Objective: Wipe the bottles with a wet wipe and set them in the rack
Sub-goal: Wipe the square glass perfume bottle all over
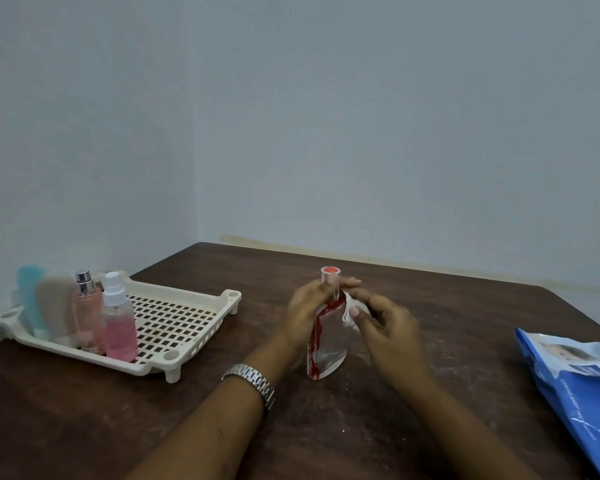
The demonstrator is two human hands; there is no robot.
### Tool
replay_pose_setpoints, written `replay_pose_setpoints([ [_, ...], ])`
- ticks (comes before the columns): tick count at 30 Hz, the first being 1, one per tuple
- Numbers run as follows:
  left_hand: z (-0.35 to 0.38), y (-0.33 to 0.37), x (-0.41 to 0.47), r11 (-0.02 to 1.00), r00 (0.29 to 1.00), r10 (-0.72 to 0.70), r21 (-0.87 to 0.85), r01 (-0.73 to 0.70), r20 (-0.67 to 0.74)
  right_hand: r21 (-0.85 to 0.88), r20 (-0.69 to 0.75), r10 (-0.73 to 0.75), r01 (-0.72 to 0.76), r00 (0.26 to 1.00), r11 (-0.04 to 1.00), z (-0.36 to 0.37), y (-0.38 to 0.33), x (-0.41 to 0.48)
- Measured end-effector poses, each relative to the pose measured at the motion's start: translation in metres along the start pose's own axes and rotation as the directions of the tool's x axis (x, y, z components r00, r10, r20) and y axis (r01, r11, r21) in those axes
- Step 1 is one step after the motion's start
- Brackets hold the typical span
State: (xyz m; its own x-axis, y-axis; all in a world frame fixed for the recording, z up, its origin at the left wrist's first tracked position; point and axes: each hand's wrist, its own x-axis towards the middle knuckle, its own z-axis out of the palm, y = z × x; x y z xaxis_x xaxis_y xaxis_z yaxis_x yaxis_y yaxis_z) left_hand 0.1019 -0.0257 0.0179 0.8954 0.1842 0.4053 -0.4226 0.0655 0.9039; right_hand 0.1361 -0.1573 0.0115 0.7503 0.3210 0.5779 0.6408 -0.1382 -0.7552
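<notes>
Two hands busy at the centre of the frame, both on one bottle. Left hand [307,308] curled round the neck and upper left edge of a flat clear bottle [328,353], keeping it roughly upright with its base on the dark wooden worktop [440,303]. Red streak down the bottle's left side, and a clear cap with a red top showing above the fingers. Right hand [390,329] pinching a bunched white wet wipe [349,315] between thumb and fingers, pressed against the bottle's upper right shoulder. Metal wristwatch [253,381] on the left wrist, lower centre.

Over at the left of the frame, a cream perforated rack [187,318] on short feet, well apart from the hands. Four containers standing in a row at its left end: a blue tube [32,299] furthest left, a beige tube [57,306] just beside it, then a pink bottle with a silver cap [88,315], then a spray bottle [119,329] with pink liquid and a white pump head.

Down at the right edge, a blue wipe pack [575,386] lying on the worktop, partly cut off by the frame. Behind everything, pale grey-blue walls meeting in a corner left of centre.
</notes>
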Motion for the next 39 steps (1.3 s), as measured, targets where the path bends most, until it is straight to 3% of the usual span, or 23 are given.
replay_pose_setpoints([
  [5, 0.002, -0.005, 0.001, 0.998, 0.998, -0.054, 0.015, 0.054, 0.013, -0.162, 0.169, 0.175, -0.148, 0.97, 0.976, -0.003, 0.009, 0.001],
  [9, 0.002, -0.009, 0.003, 0.998, 0.999, -0.04, -0.054, 0.038, -0.03, -0.332, 0.258, 0.198, -0.106, 0.946, 0.937, -0.002, 0.011, 0.001],
  [12, -0.003, -0.008, 0.005, 0.986, 0.989, -0.059, -0.161, 0.037, -0.135, -0.359, 0.282, 0.187, -0.078, 0.941, 0.93, -0.001, 0.01, 0.0],
  [15, -0.01, -0.004, 0.009, 0.949, 0.968, -0.115, -0.313, 0.041, -0.223, -0.259, 0.291, 0.235, -0.16, 0.928, 0.952, 0.0, 0.008, -0.001],
  [17, -0.014, 0.0, 0.011, 0.904, 0.954, -0.147, -0.427, 0.022, -0.262, -0.084, 0.271, 0.288, -0.276, 0.918, 0.957, 0.001, 0.006, -0.003],
  [20, -0.015, 0.006, 0.013, 0.852, 0.935, -0.165, -0.522, -0.024, -0.313, 0.226, 0.227, 0.387, -0.435, 0.894, 0.872, 0.004, 0.0, -0.005],
  [23, -0.015, 0.009, 0.013, 0.825, 0.914, -0.167, -0.56, -0.076, -0.37, 0.384, 0.187, 0.457, -0.493, 0.87, 0.781, 0.011, -0.006, -0.007],
  [32, -0.03, 0.009, 0.016, 0.81, 0.836, -0.156, -0.553, -0.197, -0.526, 0.424, 0.363, 0.409, -0.54, 0.837, 0.727, 0.021, -0.025, -0.02],
  [39, -0.011, 0.008, 0.012, 0.81, 0.904, -0.18, -0.58, -0.087, -0.388, 0.445, 0.058, 0.484, -0.456, 0.873, 0.771, 0.012, -0.009, -0.008],
])
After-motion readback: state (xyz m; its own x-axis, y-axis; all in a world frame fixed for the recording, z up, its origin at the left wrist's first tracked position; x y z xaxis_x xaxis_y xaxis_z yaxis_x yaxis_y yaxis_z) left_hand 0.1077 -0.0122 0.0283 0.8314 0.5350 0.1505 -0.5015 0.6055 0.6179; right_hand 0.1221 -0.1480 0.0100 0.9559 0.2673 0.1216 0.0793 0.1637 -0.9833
